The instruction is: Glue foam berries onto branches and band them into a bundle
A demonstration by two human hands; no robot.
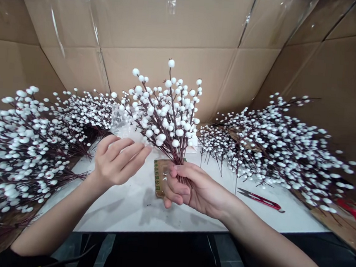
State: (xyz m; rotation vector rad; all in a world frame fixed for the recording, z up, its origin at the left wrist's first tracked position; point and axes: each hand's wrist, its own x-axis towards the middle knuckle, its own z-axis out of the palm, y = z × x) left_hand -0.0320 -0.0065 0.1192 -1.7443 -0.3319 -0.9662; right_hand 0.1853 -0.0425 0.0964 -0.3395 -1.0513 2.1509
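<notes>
My right hand (188, 187) is closed around the lower stems of a bunch of artificial white berry stems (167, 112). The bunch stands nearly upright above the table, its dark brown stems fanning out to round white berries. To the left of it, my left hand (122, 160) is raised with its back toward me. Its fingers are stretched toward the bunch, apart from the held stems, and no object shows in them. Just behind my right hand, a piece of brown tape with green lettering (159, 181) lies on the white table; my fingers cover part of it.
Heaps of white berry stems lie on the left (14, 148) and right (276, 146). Red-handled thread snips (261, 200) rest on the white tabletop (115, 211) at right. Clear plastic wrap (121, 120) sits behind my left hand. Cardboard walls (174, 29) enclose the back and sides.
</notes>
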